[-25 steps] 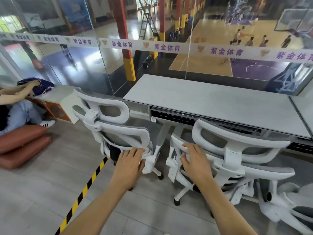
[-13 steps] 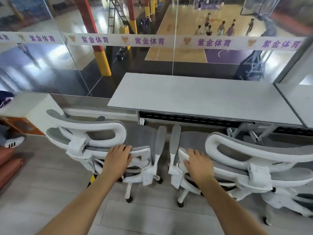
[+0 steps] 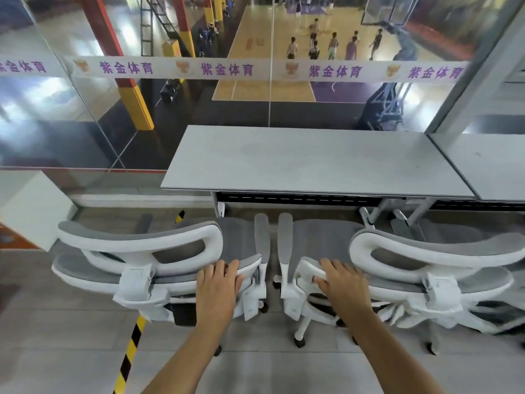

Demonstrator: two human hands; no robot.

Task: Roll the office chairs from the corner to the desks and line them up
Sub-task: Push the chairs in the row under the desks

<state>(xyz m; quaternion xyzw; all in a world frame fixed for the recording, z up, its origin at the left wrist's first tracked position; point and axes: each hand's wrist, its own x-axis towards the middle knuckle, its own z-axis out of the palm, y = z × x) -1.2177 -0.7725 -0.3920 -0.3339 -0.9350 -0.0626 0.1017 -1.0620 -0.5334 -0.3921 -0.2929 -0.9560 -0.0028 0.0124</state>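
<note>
Two white office chairs with grey mesh stand side by side, facing a grey desk (image 3: 312, 160). Their armrests nearly touch in the middle. My left hand (image 3: 217, 285) grips the right top corner of the left chair's (image 3: 136, 245) backrest, fingers curled over its rim. The left top corner of the right chair's (image 3: 431, 251) backrest is held the same way by my right hand (image 3: 341, 282). Both seats reach close to the desk's front edge, and their wheeled bases stand on the grey floor.
A glass wall runs behind the desk, overlooking a sports hall. A second desk (image 3: 497, 166) adjoins on the right. A white cabinet (image 3: 28, 206) stands at the left. Yellow-black tape (image 3: 130, 351) crosses the floor. Parts of another chair (image 3: 500, 317) show at the lower right.
Both chairs have rolled forward and turned square to the desk, ending close together. My hands stayed on the backrests throughout. The person and the brown seat at the left have left the view.
</note>
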